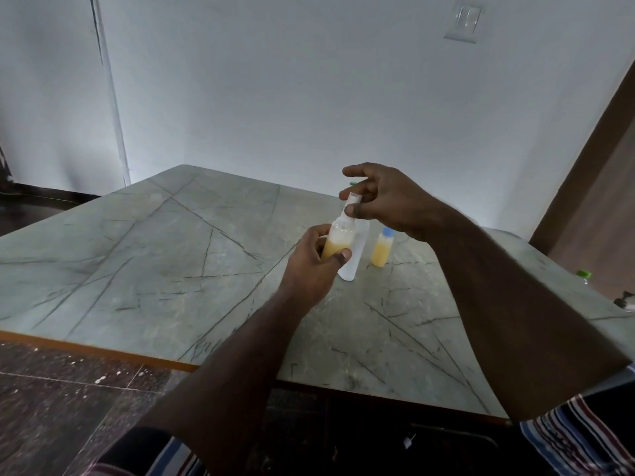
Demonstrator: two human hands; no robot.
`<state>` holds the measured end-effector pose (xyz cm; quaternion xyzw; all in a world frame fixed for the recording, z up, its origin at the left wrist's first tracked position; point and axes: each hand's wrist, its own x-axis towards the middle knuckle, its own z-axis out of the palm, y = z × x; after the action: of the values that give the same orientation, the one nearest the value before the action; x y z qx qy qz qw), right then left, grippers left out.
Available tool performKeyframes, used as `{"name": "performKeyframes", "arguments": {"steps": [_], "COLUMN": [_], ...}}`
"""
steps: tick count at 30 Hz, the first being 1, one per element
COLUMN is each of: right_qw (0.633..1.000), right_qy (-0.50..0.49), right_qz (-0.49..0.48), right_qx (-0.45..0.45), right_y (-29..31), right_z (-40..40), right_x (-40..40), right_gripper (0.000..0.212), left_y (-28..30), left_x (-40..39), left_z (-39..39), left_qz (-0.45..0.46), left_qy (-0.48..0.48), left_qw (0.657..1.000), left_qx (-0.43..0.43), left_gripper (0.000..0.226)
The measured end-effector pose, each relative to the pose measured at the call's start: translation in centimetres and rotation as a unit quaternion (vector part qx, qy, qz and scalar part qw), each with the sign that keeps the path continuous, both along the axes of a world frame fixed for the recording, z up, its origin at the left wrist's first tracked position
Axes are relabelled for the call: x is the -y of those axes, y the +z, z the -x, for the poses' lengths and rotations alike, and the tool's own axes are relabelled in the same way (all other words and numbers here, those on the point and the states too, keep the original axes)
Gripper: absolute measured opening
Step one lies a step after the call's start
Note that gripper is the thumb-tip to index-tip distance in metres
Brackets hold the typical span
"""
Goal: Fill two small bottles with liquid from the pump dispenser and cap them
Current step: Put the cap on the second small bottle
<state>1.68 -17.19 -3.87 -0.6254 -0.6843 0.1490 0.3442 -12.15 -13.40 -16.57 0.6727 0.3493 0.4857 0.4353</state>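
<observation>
My left hand (pixel 314 261) grips a small clear bottle (pixel 338 239) partly filled with yellow liquid, held above the table. My right hand (pixel 381 197) pinches a clear cap (pixel 354 200) at the top of that bottle's neck. Just behind it stands a taller translucent white bottle (pixel 354 259), mostly hidden by the held bottle and my hands. To the right a second small bottle (pixel 381 250) with yellow liquid and a blue cap stands upright on the table.
The grey marble-patterned table (pixel 171 262) has an orange front edge. A small green object (pixel 354 183) peeks out behind my right hand. A green-capped item (pixel 584 273) lies at the table's right edge. A white wall stands behind.
</observation>
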Motion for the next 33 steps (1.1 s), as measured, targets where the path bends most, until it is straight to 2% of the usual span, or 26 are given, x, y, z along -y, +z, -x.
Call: {"name": "performKeyframes", "arguments": {"steps": [7,10,13,24,30,33], "right_qw": [0.998,0.998,0.995,0.99,0.995,0.995], "right_qy": [-0.045,-0.02,0.022,-0.09,-0.033,-0.053], "right_qz": [-0.044,-0.043,0.003,-0.087,-0.019,-0.036], "right_qx": [0.012,-0.045,-0.097,-0.069,-0.096,-0.08], "right_y": [-1.4,-1.5,-1.1,-3.4,-2.5,-2.6], "right_z": [0.5,0.3,-0.1,1.6,0.4,0.3], "right_x": [-0.7,-0.7,-0.2,-1.5,-0.8,-0.7], "right_gripper": [0.056,0.059,0.057,0.04,0.044,0.042], "left_y": [-0.1,-0.2,-0.1,-0.1,0.0,0.0], "left_x": [0.0,0.1,0.2,0.2,0.1,0.2], "left_z": [0.1,0.2,0.3,-0.1,0.3,0.1], "left_qz": [0.001,0.002,0.001,-0.004,0.011,0.003], "left_qy": [0.003,-0.007,-0.024,0.018,-0.03,-0.033], "left_qw": [1.0,1.0,0.999,1.0,0.999,0.999], "left_qx": [0.003,0.017,0.029,0.02,0.024,0.025], "left_gripper": [0.05,0.048,0.046,0.049,0.047,0.045]}}
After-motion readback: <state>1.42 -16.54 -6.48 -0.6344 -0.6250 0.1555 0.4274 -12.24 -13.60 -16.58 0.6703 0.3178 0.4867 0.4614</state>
